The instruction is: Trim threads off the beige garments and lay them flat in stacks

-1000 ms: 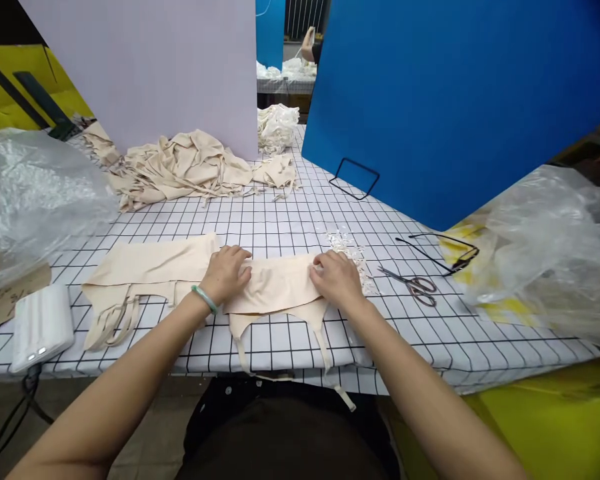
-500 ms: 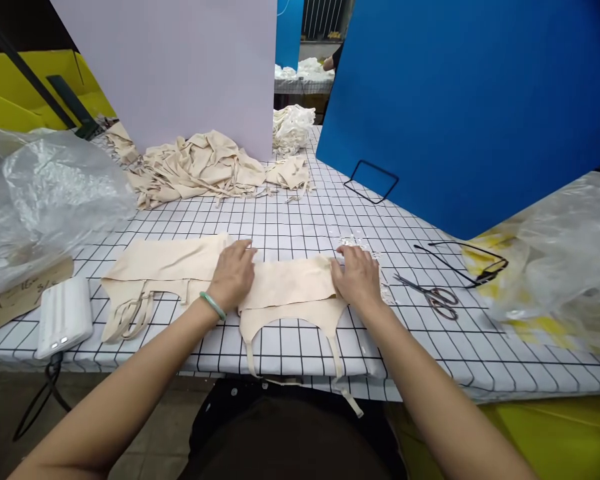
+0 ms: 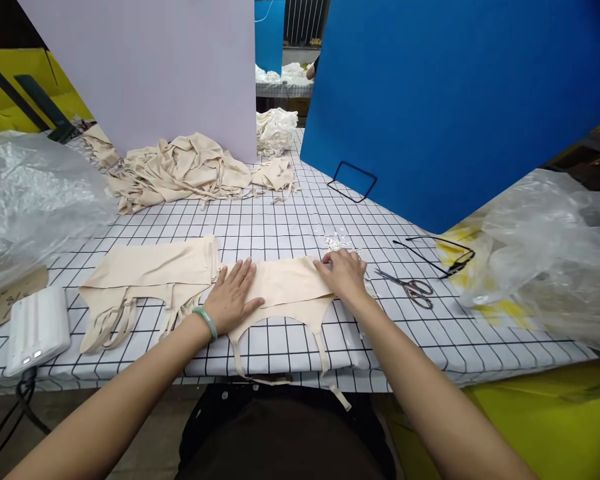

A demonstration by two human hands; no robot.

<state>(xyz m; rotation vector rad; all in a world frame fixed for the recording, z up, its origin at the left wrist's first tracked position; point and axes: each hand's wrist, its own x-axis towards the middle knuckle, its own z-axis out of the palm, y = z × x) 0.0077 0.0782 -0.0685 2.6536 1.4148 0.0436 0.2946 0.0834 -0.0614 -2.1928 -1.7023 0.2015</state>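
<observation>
A beige strappy garment (image 3: pixel 286 285) lies flat on the black-and-white grid table (image 3: pixel 290 227), its straps hanging over the front edge. My left hand (image 3: pixel 234 297), with a green bracelet at the wrist, rests flat and spread on the garment's left end. My right hand (image 3: pixel 344 273) presses on its right end with fingers curled on the cloth. To the left lies a stack of folded beige garments (image 3: pixel 153 272) with straps trailing toward the table's edge.
Scissors (image 3: pixel 411 287) and black-framed glasses (image 3: pixel 443 253) lie right of my right hand. A heap of beige garments (image 3: pixel 180 168) sits at the back. Clear plastic bags (image 3: pixel 30 193) flank both sides. A white power bank (image 3: pixel 36 330) lies front left. A blue board (image 3: pixel 455 100) stands behind.
My left hand has flattened and slid toward me on the cloth. My right hand has stayed at the garment's right end.
</observation>
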